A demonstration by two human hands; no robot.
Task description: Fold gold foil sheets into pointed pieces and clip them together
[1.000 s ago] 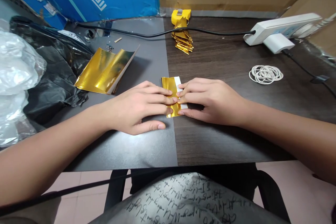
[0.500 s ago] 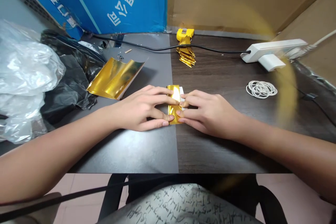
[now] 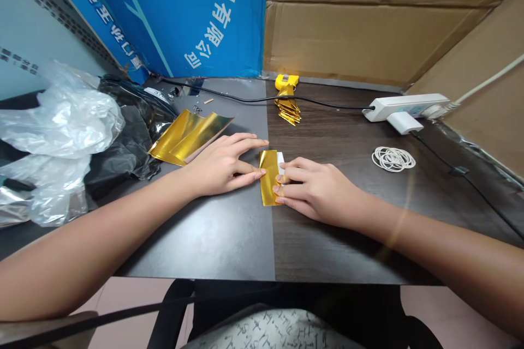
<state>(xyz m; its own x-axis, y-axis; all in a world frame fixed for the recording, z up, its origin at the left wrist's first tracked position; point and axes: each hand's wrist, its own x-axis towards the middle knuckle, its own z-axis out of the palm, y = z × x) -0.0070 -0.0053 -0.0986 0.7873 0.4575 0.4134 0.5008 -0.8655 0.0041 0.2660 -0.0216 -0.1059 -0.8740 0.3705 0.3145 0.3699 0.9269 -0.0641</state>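
A folded strip of gold foil paper (image 3: 268, 180) lies on the table in front of me, a white edge showing along its upper right side. My left hand (image 3: 223, 166) is left of it, fingers stretched and apart, with a fingertip at the strip's left edge and another finger reaching past its top. At the right edge, my right hand (image 3: 317, 188) has its fingers bent and pressed on the paper, holding that side. Larger gold foil sheets (image 3: 184, 136) lie curled beyond my left hand.
Several folded gold pieces (image 3: 287, 106) lie by a yellow object (image 3: 286, 82) at the back. A black cable (image 3: 245, 100) runs to a white power strip (image 3: 409, 104). White rubber bands (image 3: 393, 159) lie at right. Clear plastic bags (image 3: 73, 120) and black plastic (image 3: 123, 136) crowd the left.
My left hand has lifted off the strip's face and drawn back to its left edge. The right hand stays on the right edge. The whole view has shifted slightly.
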